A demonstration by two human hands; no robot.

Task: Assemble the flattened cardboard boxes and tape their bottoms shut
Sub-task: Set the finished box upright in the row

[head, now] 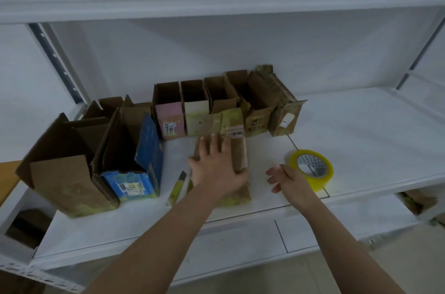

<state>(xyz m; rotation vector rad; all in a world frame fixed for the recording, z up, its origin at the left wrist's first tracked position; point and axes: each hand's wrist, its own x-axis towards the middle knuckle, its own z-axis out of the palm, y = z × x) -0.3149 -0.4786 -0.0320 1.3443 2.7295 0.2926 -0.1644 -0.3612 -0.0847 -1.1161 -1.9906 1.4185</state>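
Cardboard fills the back of a white metal shelf [361, 130] in front of you, seen from your head looking down. Your left hand [218, 168] lies on a small brown box [237, 158] that rests on its side near the middle of the shelf; the fingers are spread wide and fairly straight across its upper face, seemingly pinning it so it cannot slide. Whether the thumb hooks the box's left edge I cannot tell. Your right hand [287, 179] hovers just right of that box with its fingers loosely curled and holding nothing, its back touching or nearly touching a roll of yellow packing tape [311, 168], which lies on the shelf to the right. That placement suggests the tape is the next thing you want, probably to seal this box. A yellow utility knife [177, 187] lies just left of the held box, close enough for cutting tape. Behind, a row of 5 small assembled boxes [224, 105] stands upright with open tops, pushed back, likely to keep working room in front. At the left stand 2 larger open boxes, a plain brown one [65, 173] and a blue printed one [139, 166], with more brown cardboard behind them. Below the shelf at the right, further cardboard [419, 199] shows on a lower level, too blurred to tell whether it is flat stock.
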